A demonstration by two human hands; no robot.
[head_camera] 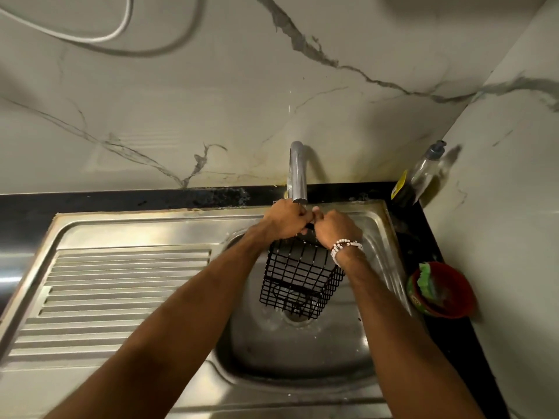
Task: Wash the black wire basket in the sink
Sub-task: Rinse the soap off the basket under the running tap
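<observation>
Walls: pale marbled wall panels [211,101] with grey veins stood behind and to the right; we saw a white cable [121,28] looping at the far left.
Table: a black table [121,204] ran along the far side and down the right of the sink.
Sink: the steel sink [302,352] had a ribbed drainboard [121,285] on the left and its bowl on the right, with a chrome tap [298,173] arching over the far rim.
Basket: the black wire basket [299,279] sat tilted inside the bowl, far upper edge just under the spout, near end over the drain [298,317].
Left hand: our left hand [284,220] gripped that far upper edge, fingers curled round it.
Right hand: our right hand [335,228], a beaded bracelet [344,246] at the wrist, held the same edge just beside the left, fingers curled tight on the wire.
Right side: a soap bottle [423,173] stood in the far corner; a red bowl [453,297] holding a green sponge [425,279] sat nearer.
</observation>
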